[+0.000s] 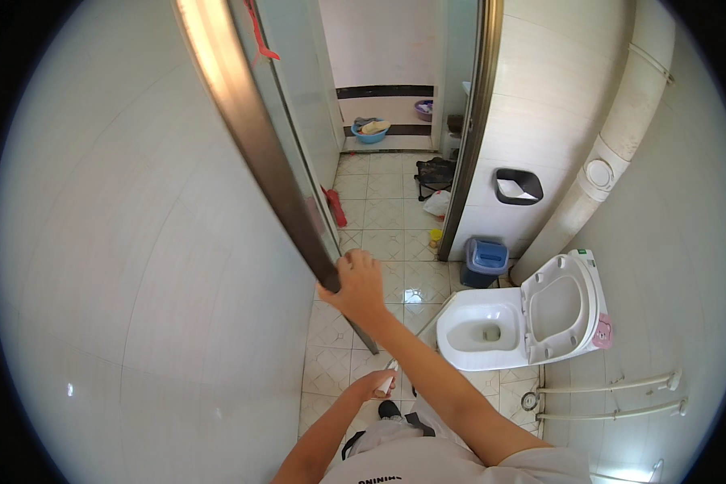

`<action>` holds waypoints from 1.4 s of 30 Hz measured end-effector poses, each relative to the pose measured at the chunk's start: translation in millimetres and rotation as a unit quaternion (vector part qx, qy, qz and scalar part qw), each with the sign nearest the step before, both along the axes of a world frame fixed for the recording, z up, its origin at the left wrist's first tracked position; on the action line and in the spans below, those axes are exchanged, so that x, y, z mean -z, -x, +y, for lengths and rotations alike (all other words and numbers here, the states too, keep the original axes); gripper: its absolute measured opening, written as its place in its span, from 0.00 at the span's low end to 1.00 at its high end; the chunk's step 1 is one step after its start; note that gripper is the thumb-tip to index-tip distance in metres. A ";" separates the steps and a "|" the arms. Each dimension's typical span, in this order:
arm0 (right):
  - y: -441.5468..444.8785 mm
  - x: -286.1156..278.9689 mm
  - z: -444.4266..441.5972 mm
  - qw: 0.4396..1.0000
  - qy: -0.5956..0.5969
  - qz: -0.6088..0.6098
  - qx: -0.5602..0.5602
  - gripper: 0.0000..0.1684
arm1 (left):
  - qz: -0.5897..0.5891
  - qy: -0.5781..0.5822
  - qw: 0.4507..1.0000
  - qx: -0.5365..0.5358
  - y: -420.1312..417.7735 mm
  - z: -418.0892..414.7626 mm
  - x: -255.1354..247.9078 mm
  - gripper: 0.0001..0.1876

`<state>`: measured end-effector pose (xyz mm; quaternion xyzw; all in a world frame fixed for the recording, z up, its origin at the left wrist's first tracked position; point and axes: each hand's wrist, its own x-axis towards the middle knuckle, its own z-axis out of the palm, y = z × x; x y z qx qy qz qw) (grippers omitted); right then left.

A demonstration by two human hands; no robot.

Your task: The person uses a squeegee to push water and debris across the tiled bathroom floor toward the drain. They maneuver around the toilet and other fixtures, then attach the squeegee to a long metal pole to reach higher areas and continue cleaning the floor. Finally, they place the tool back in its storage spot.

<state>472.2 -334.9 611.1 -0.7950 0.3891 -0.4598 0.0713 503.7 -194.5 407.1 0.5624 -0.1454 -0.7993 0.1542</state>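
My right hand reaches across in front of me and grips the brown metal-framed edge of a door, thumb on the near side and fingers over the far side. Lower down, my left hand is closed around a white handle. My right forearm hides part of what extends beyond that handle. A thin pale rod or strip lies past the forearm, and I cannot tell whether it joins the handle. To the right is a white toilet with its seat and lid raised.
A blue lidded bin stands near the toilet, below a black wall holder. A white pipe runs up the corner. Through the doorway are a folding stool, a white plastic bag and a blue basin of cloths.
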 end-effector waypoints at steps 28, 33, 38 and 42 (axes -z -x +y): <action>58.0 182.7 -276.7 0.913 -0.402 -0.059 -0.041 0.16 | 0.058 0.071 0.959 -0.270 -60.5 -396.1 -46.1 0.13; 14.2 166.6 -361.3 0.812 -0.561 -0.098 -0.127 0.20 | 0.010 0.086 0.952 -0.295 -82.6 -486.2 -47.8 0.19; -9.9 164.0 -441.1 0.882 -0.455 -0.026 -0.117 0.23 | -0.028 0.171 0.940 -0.295 -116.0 -568.1 -28.7 0.23; -19.6 154.6 -510.7 0.885 -0.448 0.014 -0.125 0.22 | -0.060 0.208 0.936 -0.279 -150.8 -635.8 -33.3 0.24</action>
